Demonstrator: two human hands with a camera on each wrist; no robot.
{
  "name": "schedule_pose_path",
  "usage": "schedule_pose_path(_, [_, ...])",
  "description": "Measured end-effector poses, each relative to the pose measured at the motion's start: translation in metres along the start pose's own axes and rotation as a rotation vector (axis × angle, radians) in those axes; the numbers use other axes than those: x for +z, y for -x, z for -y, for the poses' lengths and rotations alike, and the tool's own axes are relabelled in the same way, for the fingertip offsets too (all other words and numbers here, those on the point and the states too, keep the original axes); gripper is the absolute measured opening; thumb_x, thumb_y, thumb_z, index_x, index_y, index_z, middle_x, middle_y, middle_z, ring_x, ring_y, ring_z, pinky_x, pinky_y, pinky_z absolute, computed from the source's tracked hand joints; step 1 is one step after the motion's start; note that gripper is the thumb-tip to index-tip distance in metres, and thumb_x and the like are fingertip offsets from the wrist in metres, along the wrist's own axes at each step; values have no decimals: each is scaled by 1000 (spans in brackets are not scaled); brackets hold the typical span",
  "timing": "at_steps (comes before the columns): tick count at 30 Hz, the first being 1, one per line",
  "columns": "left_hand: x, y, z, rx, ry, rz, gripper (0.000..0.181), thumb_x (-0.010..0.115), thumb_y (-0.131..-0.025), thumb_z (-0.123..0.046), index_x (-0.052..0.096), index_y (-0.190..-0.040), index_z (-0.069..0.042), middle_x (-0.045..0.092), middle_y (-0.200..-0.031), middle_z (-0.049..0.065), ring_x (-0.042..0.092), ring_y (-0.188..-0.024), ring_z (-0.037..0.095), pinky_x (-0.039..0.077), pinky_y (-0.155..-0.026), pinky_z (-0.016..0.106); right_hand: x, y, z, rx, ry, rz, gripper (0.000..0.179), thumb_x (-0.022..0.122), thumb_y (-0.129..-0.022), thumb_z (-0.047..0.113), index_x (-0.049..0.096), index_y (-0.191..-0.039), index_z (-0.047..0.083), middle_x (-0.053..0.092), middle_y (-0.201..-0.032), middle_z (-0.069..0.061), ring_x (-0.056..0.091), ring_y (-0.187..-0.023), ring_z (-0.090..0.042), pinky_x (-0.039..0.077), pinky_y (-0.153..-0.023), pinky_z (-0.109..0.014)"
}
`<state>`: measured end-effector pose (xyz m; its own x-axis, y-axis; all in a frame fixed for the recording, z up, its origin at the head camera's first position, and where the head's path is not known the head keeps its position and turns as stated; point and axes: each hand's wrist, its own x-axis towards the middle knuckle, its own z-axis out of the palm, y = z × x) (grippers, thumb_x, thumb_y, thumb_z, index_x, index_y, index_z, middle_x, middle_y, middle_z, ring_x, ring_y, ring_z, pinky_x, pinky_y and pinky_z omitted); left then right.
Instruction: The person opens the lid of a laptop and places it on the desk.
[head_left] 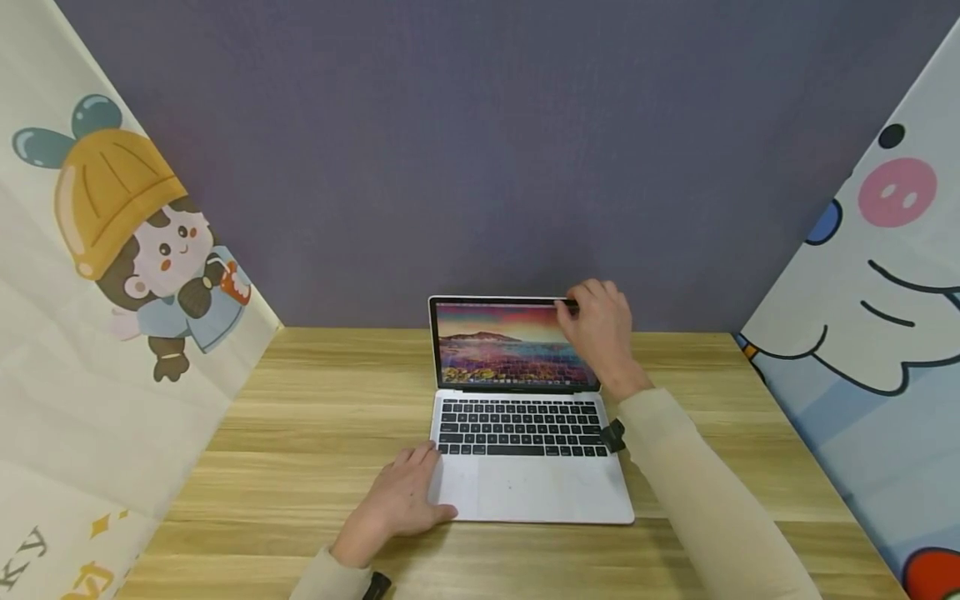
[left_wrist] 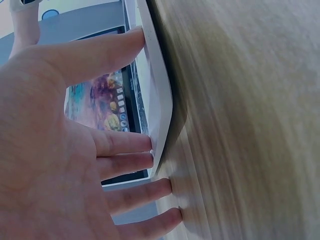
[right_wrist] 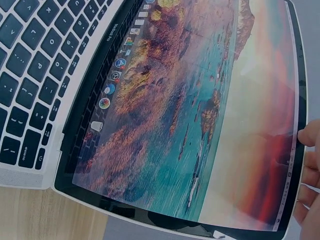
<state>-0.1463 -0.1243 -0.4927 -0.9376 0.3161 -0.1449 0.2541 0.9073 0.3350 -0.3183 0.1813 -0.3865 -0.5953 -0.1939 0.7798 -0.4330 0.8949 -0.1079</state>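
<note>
An unfolded silver laptop [head_left: 555, 496] stands on the wooden table, its lit screen [head_left: 498, 346] showing a coast at sunset. My right hand [head_left: 602, 329] grips the screen's top edge near the right corner; in the right wrist view the thumb of that right hand [right_wrist: 311, 170] lies on the front bezel and other fingers are behind the lid. At the laptop's front left corner rests my left hand [head_left: 405, 493]. In the left wrist view, the thumb and two fingers of this left hand [left_wrist: 55, 125] touch the base's edge [left_wrist: 161, 90], while two more fingertips reach the tabletop.
The wooden table [head_left: 315, 408] extends on both sides of the laptop. A grey-purple panel [head_left: 480, 150] rises behind it. White sheets with cartoon prints stand at the left [head_left: 45, 267] and right [head_left: 810, 292]. A black strap piece [head_left: 613, 436] is on my right wrist.
</note>
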Motion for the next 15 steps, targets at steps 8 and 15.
schedule_pose_path(8, [-1,1,-1,-1,6,-6,94,80,-77,-55,49,-144,3,42,-153,23,43,-135,47,40,-106,66,5,-3,-2,24,-18,21,23,75,-93,24,73,-93,0,69,-95,-15,59,-89,-37,50,-75,-52])
schedule_pose_path(15, [0,0,-1,0,5,-3,94,80,-77,-55,49,-144,3,42,-154,23,43,-136,47,40,-107,66,8,-4,-4,33,-25,23,24,75,-93,24,73,-95,0,70,-96,-15,59,-90,-37,49,-74,-50])
